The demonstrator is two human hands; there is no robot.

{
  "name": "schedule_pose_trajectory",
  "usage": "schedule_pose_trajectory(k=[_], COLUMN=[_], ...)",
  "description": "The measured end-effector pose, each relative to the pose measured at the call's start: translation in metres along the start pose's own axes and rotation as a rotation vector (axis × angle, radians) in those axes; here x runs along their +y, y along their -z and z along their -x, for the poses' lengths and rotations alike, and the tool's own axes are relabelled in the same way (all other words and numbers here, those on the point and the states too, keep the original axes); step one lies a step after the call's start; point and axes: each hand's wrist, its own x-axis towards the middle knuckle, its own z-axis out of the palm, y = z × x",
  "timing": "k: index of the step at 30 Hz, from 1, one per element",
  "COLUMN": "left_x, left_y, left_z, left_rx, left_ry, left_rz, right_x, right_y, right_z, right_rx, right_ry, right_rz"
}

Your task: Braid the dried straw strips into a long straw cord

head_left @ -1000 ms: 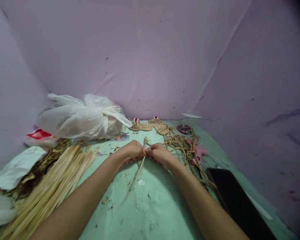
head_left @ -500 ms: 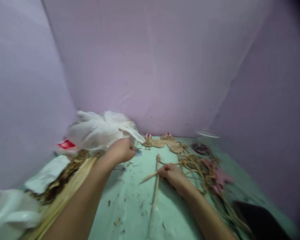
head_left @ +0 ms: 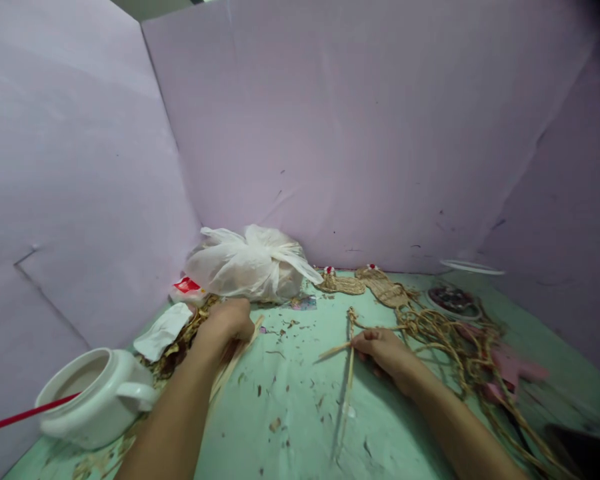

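My right hand (head_left: 383, 353) pinches pale plant-fibre strands (head_left: 349, 383) where they cross at the start of a plaited cord. One short strand end points left and a longer one hangs down toward me over the tabletop. Behind the fingers, the cord leads to a tangled pile of finished braid (head_left: 437, 327) on the right. My left hand (head_left: 230, 323) is closed over the upper end of a bundle of pale dried strips (head_left: 235, 363). Its fingertips are hidden, so what they hold cannot be made out.
A tied white plastic bag (head_left: 257, 263) stands at the back. Two woven sole-shaped pieces (head_left: 385, 288) lie beside it. A white pot (head_left: 93, 400) with a red stick (head_left: 27, 415) is at left, a crumpled white paper (head_left: 164, 331) behind it. Fibre scraps litter the green tabletop (head_left: 260, 433).
My left hand has come back from beside the plastic bag to the dried strips. My right hand keeps its pinch on the strands. The view has turned left.
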Motion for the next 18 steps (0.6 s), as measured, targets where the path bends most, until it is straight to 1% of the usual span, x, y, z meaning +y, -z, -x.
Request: schedule_pose_trajectory(k=[3, 8, 11, 13, 15, 16, 18], left_x=[0.000, -0.008, -0.005, 0.009, 0.034, 0.048, 0.079], left_y=[-0.002, -0.008, -0.009, -0.009, -0.011, -0.013, -0.017], left_z=[-0.006, -0.015, -0.017, -0.017, -0.018, -0.019, -0.019], left_rx=[0.017, -0.025, 0.012, 0.098, 0.181, 0.196, 0.180], left_ry=[-0.032, -0.033, -0.108, -0.190, -0.264, -0.298, -0.372], left_rz=[0.009, 0.020, 0.089, 0.162, 0.225, 0.247, 0.276], right_x=[0.000, 0.005, 0.005, 0.003, 0.002, 0.002, 0.003], right_y=[0.000, 0.000, 0.001, 0.002, 0.003, 0.003, 0.003], right_z=[-0.001, -0.006, -0.005, -0.003, -0.002, -0.002, -0.004], right_rx=[0.003, -0.008, -0.001, 0.003, -0.001, -0.003, 0.001], right_ry=[0.007, 0.028, 0.035, 0.044, 0.057, 0.056, 0.060], right_rz=[-0.016, -0.042, -0.045, -0.044, -0.054, -0.064, -0.093])
